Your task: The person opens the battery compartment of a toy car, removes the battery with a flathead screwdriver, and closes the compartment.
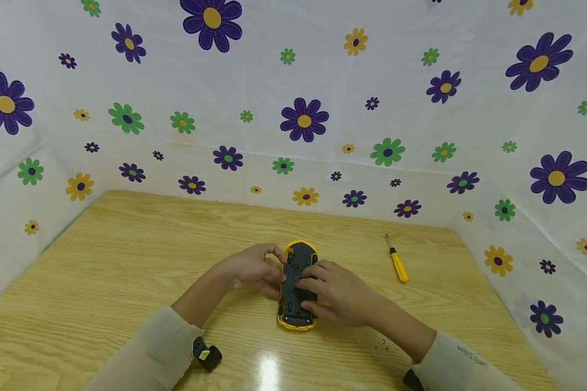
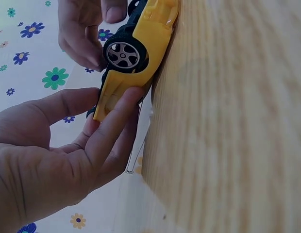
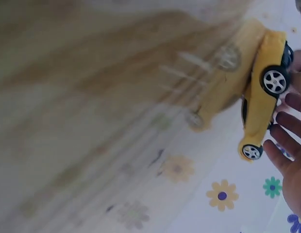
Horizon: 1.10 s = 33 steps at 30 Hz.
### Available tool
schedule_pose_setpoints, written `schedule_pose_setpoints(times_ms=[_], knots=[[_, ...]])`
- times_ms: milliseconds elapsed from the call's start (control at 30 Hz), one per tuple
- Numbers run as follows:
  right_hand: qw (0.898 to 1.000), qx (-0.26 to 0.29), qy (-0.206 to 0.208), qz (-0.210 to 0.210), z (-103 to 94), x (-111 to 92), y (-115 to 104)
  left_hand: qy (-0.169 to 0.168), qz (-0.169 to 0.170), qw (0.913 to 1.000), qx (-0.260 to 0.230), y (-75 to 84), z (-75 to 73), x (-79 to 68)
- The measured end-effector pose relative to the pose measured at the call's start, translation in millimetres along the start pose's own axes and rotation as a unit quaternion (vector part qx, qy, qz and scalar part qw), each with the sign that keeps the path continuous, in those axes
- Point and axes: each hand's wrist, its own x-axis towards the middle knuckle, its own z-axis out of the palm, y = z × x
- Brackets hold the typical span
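Observation:
A yellow toy car (image 1: pixel 292 297) lies upside down on the table, its black underside facing up. My left hand (image 1: pixel 256 270) grips the car's left side. In the left wrist view, the thumb and fingers of that hand (image 2: pixel 58 155) pinch the yellow body edge beyond a silver-spoked wheel (image 2: pixel 123 55). From the other side, my right hand (image 1: pixel 344 293) rests spread fingertips on the black underside. The right wrist view has its fairly straight fingers (image 3: pixel 285 127) at the underside of the car (image 3: pixel 261 102). The right hand covers part of the underside.
To the right on the wooden table (image 1: pixel 176 233) lies a screwdriver (image 1: pixel 398 266) with a yellow handle, its tip pointing away. Several tiny dark pieces (image 1: pixel 383 344) are scattered near the right forearm. A white flower-patterned cloth (image 1: pixel 254 81) stands around the back and sides.

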Motion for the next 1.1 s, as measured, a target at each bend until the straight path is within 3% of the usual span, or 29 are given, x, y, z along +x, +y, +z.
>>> schedule_pose_setpoints(times_ms=[133, 267, 533, 833, 1100], knots=[[0.997, 0.033, -0.006, 0.070, -3.3, 5.5, 4.4, 0.000, 0.000, 1.0000, -0.004, -0.5, -0.9, -0.7], [0.988, 0.065, -0.019, 0.140, -5.5, 8.2, 8.3, 0.000, 0.000, 1.0000, -0.007, -0.8, -1.3, -0.7], [0.966, 0.144, -0.019, 0.215, -8.7, 8.4, 11.8, -0.001, 0.000, 1.0000, -0.009, -1.7, -1.5, -1.0], [0.936, 0.230, -0.001, 0.266, -7.8, 4.6, 14.1, -0.001, -0.004, 1.0000, -0.007, -0.4, -1.2, -0.6], [0.931, 0.245, 0.004, 0.270, -2.7, 5.1, 15.2, 0.004, -0.003, 1.0000, -0.005, -1.4, -1.0, 0.4]])
